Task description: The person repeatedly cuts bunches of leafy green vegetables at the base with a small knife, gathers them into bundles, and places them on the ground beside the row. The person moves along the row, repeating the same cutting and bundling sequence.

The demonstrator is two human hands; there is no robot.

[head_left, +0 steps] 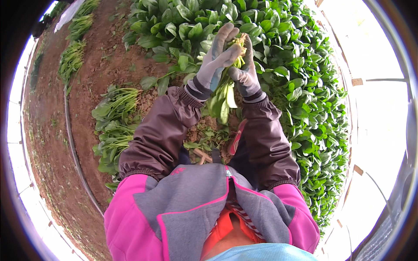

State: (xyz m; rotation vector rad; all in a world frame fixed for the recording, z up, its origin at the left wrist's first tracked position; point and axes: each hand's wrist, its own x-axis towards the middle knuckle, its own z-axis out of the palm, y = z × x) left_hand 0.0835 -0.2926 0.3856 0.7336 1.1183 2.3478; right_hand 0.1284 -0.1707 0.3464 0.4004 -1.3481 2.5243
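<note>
A bunch of leafy greens, spinach by its look [224, 103], is held between my two gloved hands in front of me. Its pale root ends point away from me, and its leaves hang back between my forearms. My left hand [218, 60] presses on the bunch from the left, thumb across it near the roots. From the right, my right hand [245, 72] holds the stems, its thumb lying over them. Both gloves are grey and worn. The palms are partly hidden.
Dense growing spinach [303, 107] fills the front and right. Cut bunches [114, 107] lie on soil at my left, more [72, 60] farther off. A dark hose [72, 143] runs along the soil. A wooden-handled tool [203, 156] lies near my feet.
</note>
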